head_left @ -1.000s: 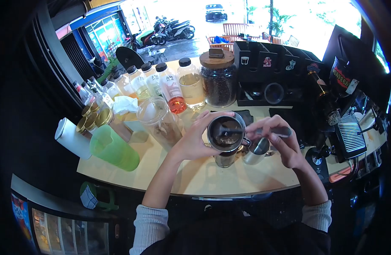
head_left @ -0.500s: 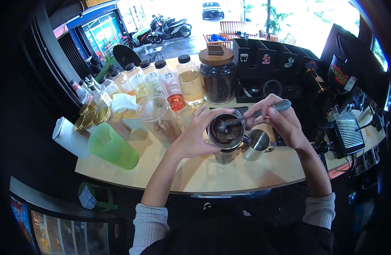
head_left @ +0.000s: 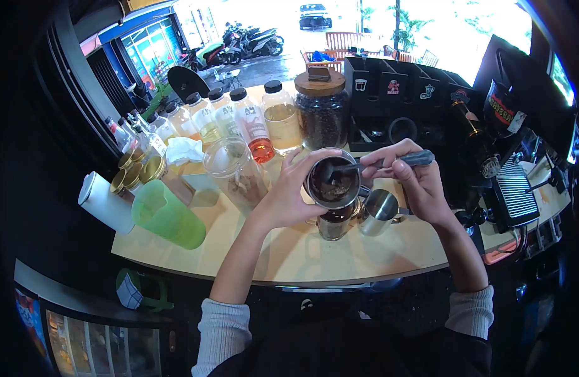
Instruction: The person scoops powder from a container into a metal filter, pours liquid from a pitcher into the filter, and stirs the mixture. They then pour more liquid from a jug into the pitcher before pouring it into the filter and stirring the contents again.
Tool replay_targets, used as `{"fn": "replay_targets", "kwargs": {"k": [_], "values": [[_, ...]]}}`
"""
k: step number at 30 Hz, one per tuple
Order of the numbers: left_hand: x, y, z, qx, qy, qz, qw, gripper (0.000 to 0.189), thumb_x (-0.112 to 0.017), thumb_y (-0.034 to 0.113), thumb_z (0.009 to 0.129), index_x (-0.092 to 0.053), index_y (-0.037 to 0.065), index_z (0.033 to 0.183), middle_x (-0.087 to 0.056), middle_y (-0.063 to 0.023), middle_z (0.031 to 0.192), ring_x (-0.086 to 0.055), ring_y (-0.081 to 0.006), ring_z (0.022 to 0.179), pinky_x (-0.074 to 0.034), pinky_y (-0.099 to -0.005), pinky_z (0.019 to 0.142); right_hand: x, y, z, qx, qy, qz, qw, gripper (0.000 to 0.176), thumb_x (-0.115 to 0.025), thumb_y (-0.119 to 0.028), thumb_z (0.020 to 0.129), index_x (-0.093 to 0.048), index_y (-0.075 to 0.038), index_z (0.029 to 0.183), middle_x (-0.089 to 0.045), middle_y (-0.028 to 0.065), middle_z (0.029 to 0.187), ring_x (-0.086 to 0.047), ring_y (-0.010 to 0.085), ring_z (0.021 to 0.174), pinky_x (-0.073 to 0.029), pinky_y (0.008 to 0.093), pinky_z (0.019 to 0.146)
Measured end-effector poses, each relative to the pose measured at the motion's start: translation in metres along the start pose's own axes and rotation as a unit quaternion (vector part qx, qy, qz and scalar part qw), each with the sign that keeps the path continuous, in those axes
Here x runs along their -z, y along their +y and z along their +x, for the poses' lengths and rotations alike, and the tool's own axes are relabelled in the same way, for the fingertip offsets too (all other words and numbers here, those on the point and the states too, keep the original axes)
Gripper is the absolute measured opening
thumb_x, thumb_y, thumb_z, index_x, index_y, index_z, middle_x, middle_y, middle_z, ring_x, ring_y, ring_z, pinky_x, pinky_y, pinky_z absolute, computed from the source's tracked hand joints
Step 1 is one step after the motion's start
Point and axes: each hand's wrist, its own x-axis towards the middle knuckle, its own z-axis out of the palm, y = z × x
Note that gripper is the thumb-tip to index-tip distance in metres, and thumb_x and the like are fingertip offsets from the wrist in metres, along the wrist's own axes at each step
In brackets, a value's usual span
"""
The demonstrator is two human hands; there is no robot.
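My left hand (head_left: 288, 200) is wrapped round a metal cup (head_left: 332, 204) with dark contents and some paler residue inside. My right hand (head_left: 418, 185) grips the grey handle of a spoon (head_left: 420, 158), its bowl dipped into the cup. Just below the cup, partly covered by it, a glass mug (head_left: 333, 227) with dark brown liquid stands on the counter. To its right is a steel milk pitcher (head_left: 379, 217), close to my right hand. A clear plastic container (head_left: 231, 169) with brown contents stands beyond my left hand.
On the left of the wooden counter (head_left: 289, 264) stand a green pitcher (head_left: 167, 217), a white canister (head_left: 106, 201) and gold-lidded jars (head_left: 152, 169). Bottles (head_left: 280, 122) and a coffee bean jar (head_left: 324, 119) line the back. A black organizer (head_left: 402, 88) and a coffee machine (head_left: 516, 195) are on the right.
The metal cup has moved slightly away from me, showing more of the glass mug and its dark liquid. The spoon handle has swung to lie flatter, pointing right.
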Motion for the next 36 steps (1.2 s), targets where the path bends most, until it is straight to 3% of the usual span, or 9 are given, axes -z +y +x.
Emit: {"fn": "replay_targets", "kwargs": {"k": [2,5,7,9,16,21,23,28,36], "values": [[-0.001,-0.001,0.001,-0.018,-0.001,0.019,1.0,0.084,-0.081,0.023,0.059,-0.043,0.021,0.134,-0.057,-0.0022,0.128,-0.051,-0.0238,0.123,-0.015,-0.0563,0.114,0.001,0.001,-0.003,0.014,-0.027,0.006,1.0,0.022,-0.048,-0.015,0.099,-0.059,0.003,0.105,-0.064,0.0132,0.106,-0.065,0.0165,0.096,-0.053,0.0308,0.084],[-0.004,0.0,-0.002,-0.012,0.013,0.023,1.0,0.083,-0.082,0.025,0.057,-0.046,0.02,0.132,-0.059,-0.0034,0.125,-0.053,-0.0245,0.121,-0.016,-0.0544,0.114,-0.001,0.0,-0.008,0.045,-0.035,-0.001,0.998,0.016,-0.054,-0.008,0.094,-0.062,0.004,0.103,-0.067,0.0147,0.105,-0.066,0.0188,0.095,-0.053,0.031,0.084],[-0.006,-0.003,-0.006,-0.006,0.029,0.02,0.999,0.082,-0.083,0.027,0.057,-0.048,0.019,0.131,-0.059,-0.0041,0.124,-0.054,-0.0247,0.12,-0.018,-0.0534,0.113,-0.002,-0.003,-0.009,0.105,-0.032,-0.113,0.988,0.014,-0.057,-0.005,0.091,-0.064,0.003,0.099,-0.067,0.0154,0.105,-0.067,0.0215,0.096,-0.053,0.0317,0.083],[-0.008,-0.006,-0.008,0.0,0.044,0.017,0.999,0.081,-0.084,0.029,0.056,-0.05,0.017,0.129,-0.06,-0.0048,0.123,-0.055,-0.0249,0.119,-0.02,-0.0523,0.113,-0.002,-0.007,-0.015,0.097,-0.035,-0.123,0.987,0.012,-0.061,-0.003,0.087,-0.066,0.002,0.097,-0.068,0.0154,0.103,-0.067,0.0238,0.096,-0.054,0.0331,0.082],[-0.013,0.0,-0.01,0.0,0.09,0.059,0.994,0.079,-0.085,0.037,0.057,-0.054,0.013,0.126,-0.063,-0.006,0.117,-0.056,-0.0239,0.116,-0.026,-0.0488,0.109,-0.008,-0.004,-0.025,0.168,-0.096,-0.258,0.947,0.026,-0.068,-0.005,0.082,-0.062,-0.003,0.108,-0.063,0.0136,0.116,-0.067,0.0301,0.095,-0.056,0.0382,0.079],[-0.012,0.001,-0.011,-0.007,0.125,0.12,0.985,0.082,-0.087,0.034,0.053,-0.056,0.009,0.124,-0.064,-0.0073,0.115,-0.056,-0.0266,0.111,-0.031,-0.0431,0.104,-0.002,0.004,-0.036,0.221,-0.132,-0.325,0.91,0.037,-0.07,-0.007,0.077,-0.059,-0.003,0.113,-0.059,0.0148,0.12,-0.065,0.0302,0.097,-0.055,0.039,0.08],[-0.013,0.003,-0.012,0.003,0.118,0.145,0.982,0.08,-0.084,0.042,0.057,-0.055,0.012,0.125,-0.064,-0.0065,0.114,-0.059,-0.0231,0.108,-0.03,-0.0442,0.103,-0.005,0.003,-0.039,0.238,-0.129,-0.335,0.902,0.039,-0.07,-0.009,0.075,-0.059,-0.002,0.112,-0.059,0.016,0.119,-0.064,0.0304,0.1,-0.055,0.0391,0.081],[-0.017,0.008,-0.01,-0.014,0.121,0.16,0.98,0.08,-0.084,0.042,0.057,-0.055,0.012,0.125,-0.064,-0.0061,0.111,-0.059,-0.0223,0.107,-0.03,-0.0444,0.103,-0.018,0.0,-0.031,0.284,-0.166,-0.409,0.851,0.036,-0.065,-0.008,0.073,-0.059,-0.002,0.108,-0.058,0.0142,0.119,-0.064,0.0288,0.101,-0.055,0.0347,0.083],[-0.02,0.015,-0.013,-0.017,0.135,0.182,0.974,0.079,-0.086,0.037,0.054,-0.057,0.011,0.123,-0.064,-0.0065,0.113,-0.058,-0.0217,0.109,-0.031,-0.0429,0.1,-0.019,0.002,-0.032,0.287,-0.164,-0.449,0.83,0.034,-0.063,-0.01,0.074,-0.057,0.0,0.107,-0.055,0.0168,0.122,-0.062,0.0285,0.104,-0.055,0.0348,0.082]]}}
